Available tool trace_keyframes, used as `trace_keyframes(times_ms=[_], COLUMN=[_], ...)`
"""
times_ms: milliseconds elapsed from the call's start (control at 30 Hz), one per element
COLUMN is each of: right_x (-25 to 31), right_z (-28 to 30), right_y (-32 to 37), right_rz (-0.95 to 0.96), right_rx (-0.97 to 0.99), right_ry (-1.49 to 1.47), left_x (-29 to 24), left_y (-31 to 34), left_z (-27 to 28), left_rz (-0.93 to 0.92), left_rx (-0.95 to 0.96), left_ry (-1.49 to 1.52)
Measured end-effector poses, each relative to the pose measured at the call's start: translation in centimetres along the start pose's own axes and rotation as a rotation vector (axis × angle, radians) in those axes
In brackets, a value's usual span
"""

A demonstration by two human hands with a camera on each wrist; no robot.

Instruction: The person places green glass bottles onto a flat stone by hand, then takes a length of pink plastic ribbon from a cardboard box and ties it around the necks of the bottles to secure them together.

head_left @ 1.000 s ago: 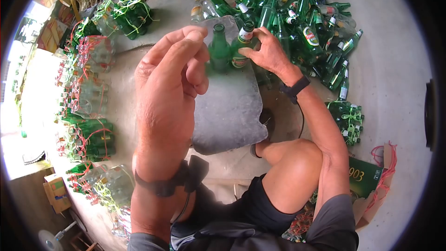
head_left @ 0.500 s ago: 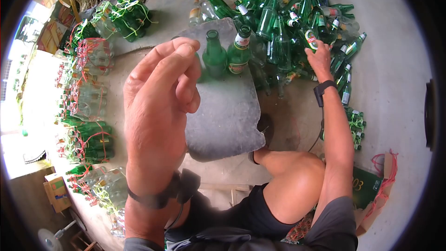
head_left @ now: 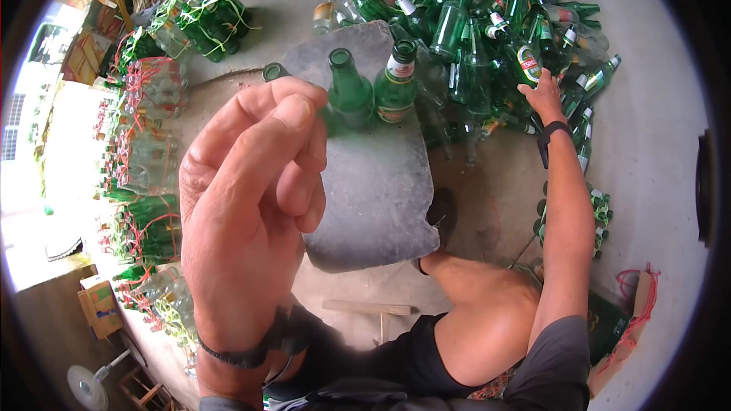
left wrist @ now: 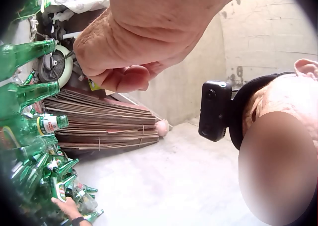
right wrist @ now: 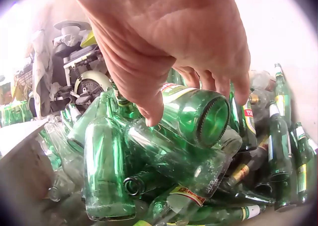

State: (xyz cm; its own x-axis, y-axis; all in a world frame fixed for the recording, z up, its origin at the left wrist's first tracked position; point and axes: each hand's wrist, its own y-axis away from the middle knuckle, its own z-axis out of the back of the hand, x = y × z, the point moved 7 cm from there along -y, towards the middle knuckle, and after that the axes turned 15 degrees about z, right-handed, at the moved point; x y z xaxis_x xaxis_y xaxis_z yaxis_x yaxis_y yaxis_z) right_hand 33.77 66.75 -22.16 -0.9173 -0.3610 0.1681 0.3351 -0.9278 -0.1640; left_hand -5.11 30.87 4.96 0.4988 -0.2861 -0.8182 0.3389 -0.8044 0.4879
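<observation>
My left hand (head_left: 247, 183) is raised over the left side of a grey board (head_left: 369, 198), fingers curled and thumb tip against them, with nothing visible between. Beyond it stand a green bottle (head_left: 350, 95) and a labelled green bottle (head_left: 395, 90) upright; another bottle's mouth (head_left: 274, 71) shows behind the fingers. At the pile on the right, my right hand (head_left: 544, 99) grips a labelled green bottle (head_left: 527, 65). In the right wrist view, the thumb and fingers of that hand (right wrist: 174, 32) lie on either side of this bottle (right wrist: 191, 117), which lies tilted, base toward the camera.
Loose bottles (head_left: 453, 23) lie heaped beyond and right of the board. Tied bottle bundles (head_left: 156, 156) line the left side, with another bundle (head_left: 213, 23) at the upper left. A wooden piece (head_left: 369, 307) lies near my legs. Stacked cardboard (left wrist: 109, 124) shows in the left wrist view.
My right hand has let go of the labelled bottle on the board, moved right to the pile and taken hold of another. My left hand sits slightly lower and farther left in the head view.
</observation>
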Motion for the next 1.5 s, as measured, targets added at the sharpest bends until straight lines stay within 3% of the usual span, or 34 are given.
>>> trace_keyframes(times_ms=[467,600,733,800,867,933,1033,1167,1200,1267,1400,1467,1500], right_x=[1.8,1.5,2.5,3.4,4.1,5.8,9.5,14.6,15.6,18.8,21.3,23.0,24.2], right_z=[1.2,1.3,1.6,1.3,1.5,2.2,4.8,8.9,10.2,12.9,14.9,16.3,17.0], right_y=[1.0,1.7,4.4,7.1,8.8,11.0,14.2,18.2,19.1,20.7,22.9,23.3,23.3], right_rz=[-0.039,-0.069,-0.168,-0.357,-0.345,-0.373,-0.264,-0.069,-0.068,0.053,0.197,0.172,0.258], right_rx=[-0.02,-0.024,0.036,0.062,0.067,0.021,-0.075,0.019,0.018,0.096,0.286,0.37,0.407], right_ry=[0.056,-0.101,-0.412,-0.814,-0.919,-1.193,-1.453,-1.564,-1.564,-1.576,-1.427,-1.405,-1.353], left_x=[0.3,0.3,0.1,0.0,0.1,0.1,0.1,0.3,0.6,0.4,1.5,1.8,2.1], left_y=[0.0,0.2,0.3,0.3,0.2,0.2,0.2,0.6,0.5,0.7,0.4,0.9,0.6], left_z=[-0.1,0.0,0.3,1.0,1.4,1.7,1.9,1.1,1.0,0.3,-0.7,-0.8,-0.6], left_rz=[0.028,0.02,-0.02,-0.029,-0.024,-0.037,-0.034,-0.127,-0.129,-0.269,-0.281,-0.178,-0.16], left_rx=[-0.027,0.02,0.045,0.054,0.173,0.165,0.13,0.154,0.155,0.065,0.146,0.195,0.21], left_ry=[0.0,0.014,0.027,0.039,0.106,0.129,0.092,-0.082,-0.082,-0.368,-0.459,-0.409,-0.416])
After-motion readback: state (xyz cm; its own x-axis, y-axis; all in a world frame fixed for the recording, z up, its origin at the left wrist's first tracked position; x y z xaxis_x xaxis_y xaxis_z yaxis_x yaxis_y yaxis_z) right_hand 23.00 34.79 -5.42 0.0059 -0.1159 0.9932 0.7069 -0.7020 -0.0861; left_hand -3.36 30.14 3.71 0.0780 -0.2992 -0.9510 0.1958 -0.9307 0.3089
